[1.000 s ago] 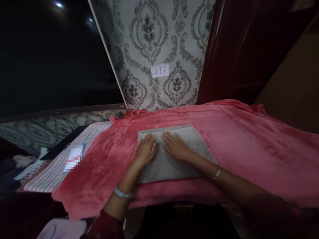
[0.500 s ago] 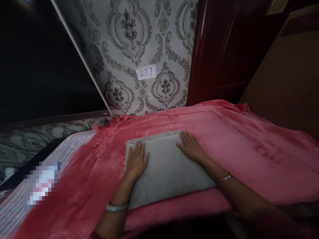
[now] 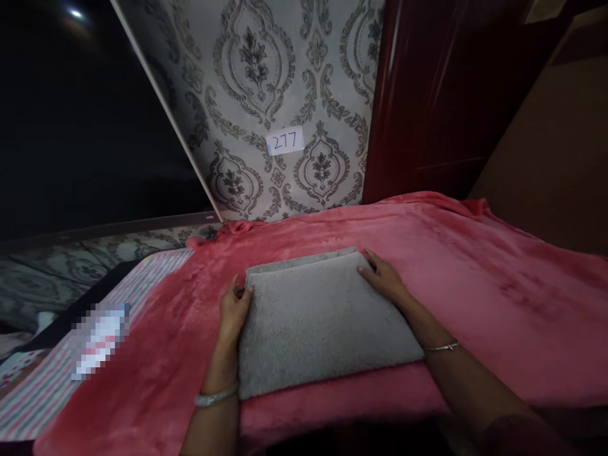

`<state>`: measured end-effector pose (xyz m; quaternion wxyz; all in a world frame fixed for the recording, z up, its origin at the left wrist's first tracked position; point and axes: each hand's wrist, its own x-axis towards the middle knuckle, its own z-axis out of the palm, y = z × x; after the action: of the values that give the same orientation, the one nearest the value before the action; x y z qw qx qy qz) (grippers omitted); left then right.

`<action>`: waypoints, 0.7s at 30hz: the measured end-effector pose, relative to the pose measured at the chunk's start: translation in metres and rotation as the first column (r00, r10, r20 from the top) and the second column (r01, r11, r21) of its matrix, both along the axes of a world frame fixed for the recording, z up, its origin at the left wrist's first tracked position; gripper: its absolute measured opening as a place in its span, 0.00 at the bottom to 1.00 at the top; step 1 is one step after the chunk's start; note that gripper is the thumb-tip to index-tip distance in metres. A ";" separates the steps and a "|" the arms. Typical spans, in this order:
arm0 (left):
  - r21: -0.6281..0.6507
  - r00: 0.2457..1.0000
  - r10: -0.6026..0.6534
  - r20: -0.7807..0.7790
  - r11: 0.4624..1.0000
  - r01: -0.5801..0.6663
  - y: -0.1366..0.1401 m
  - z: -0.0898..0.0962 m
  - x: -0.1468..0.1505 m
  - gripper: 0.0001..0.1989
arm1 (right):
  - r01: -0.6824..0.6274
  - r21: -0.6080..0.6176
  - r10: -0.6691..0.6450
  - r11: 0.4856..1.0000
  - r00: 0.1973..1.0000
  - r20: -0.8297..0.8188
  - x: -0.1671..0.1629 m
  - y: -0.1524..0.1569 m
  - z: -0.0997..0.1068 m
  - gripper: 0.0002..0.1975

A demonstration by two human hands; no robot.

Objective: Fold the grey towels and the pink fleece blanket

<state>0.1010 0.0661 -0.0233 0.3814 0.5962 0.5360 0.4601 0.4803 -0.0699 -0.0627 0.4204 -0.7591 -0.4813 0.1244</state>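
A grey, short-piled cloth [image 3: 323, 323], folded into a flat rectangle, lies on a pink plush blanket [image 3: 475, 304]. Its far edge shows two layers slightly apart. My left hand [image 3: 235, 307] is at the cloth's left edge near the far corner, thumb against the border and fingers curled around the side. At the far right corner, my right hand [image 3: 384, 278] has its thumb on the top layer and its fingers along the outer edge. Both hands hold the cloth by its sides; some fingertips are hidden.
Striped fabric [image 3: 156, 278] shows at the left, with a pixelated item [image 3: 99, 342] on it. A large dark screen [image 3: 90, 126] stands behind at left. Patterned wallpaper bears a paper label [image 3: 285, 140] reading 277. A dark red glossy panel [image 3: 422, 95] rises at the right.
Both hands were lying flat on top of the cloth. They have moved outward to its left and right edges, and their fingers have curled around the sides.
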 end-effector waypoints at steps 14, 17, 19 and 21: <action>-0.441 0.931 -0.120 0.344 0.855 0.273 -0.006 0.027 0.012 0.16 | -0.127 0.074 0.146 0.989 0.790 -0.595 -0.005 -0.001 0.023 0.25; -0.372 0.916 -0.138 0.376 0.883 0.286 -0.005 0.023 0.013 0.17 | -0.082 0.120 0.139 0.989 0.771 -0.621 -0.009 -0.003 0.024 0.26; -0.318 0.907 -0.144 0.396 0.905 0.283 -0.005 0.019 0.012 0.19 | -0.078 0.165 0.163 0.983 0.785 -0.598 -0.010 -0.003 0.024 0.26; -0.295 0.906 -0.149 0.396 0.914 0.279 -0.005 0.017 0.012 0.20 | -0.087 0.202 0.190 0.976 0.795 -0.575 -0.012 -0.002 0.025 0.26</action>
<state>0.1129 0.0606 -0.0064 0.6217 0.4800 0.4579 0.4164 0.4686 -0.0720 -0.0376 0.6003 -0.6077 -0.3894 0.3446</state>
